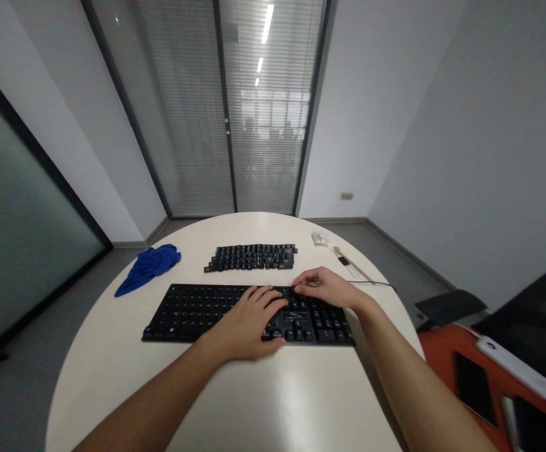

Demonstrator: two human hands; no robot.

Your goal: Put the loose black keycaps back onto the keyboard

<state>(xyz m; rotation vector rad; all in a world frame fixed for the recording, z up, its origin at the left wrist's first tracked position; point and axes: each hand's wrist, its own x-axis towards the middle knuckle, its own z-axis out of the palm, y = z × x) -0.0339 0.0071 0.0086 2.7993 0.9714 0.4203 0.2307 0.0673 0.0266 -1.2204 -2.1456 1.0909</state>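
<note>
A black keyboard (183, 312) lies across the round table. Its left part shows bare key sockets, while keycaps sit on its right part. My left hand (251, 323) rests on the middle of the keyboard with fingers spread, holding nothing. At the keyboard's top edge, right of the middle, my right hand (322, 287) is closed in a pinch. What sits between those fingertips, if anything, is too small to make out. Behind the keyboard, loose black keycaps (254, 257) lie together in rows.
A blue cloth (149, 267) lies at the table's left. Toward the back right are a small clear plastic bag (320, 238), a thin wire tool with a black handle (343, 260) and a cable (371, 282). An orange chair (442, 351) at the right holds a phone (475, 386) and a white power strip (513, 364).
</note>
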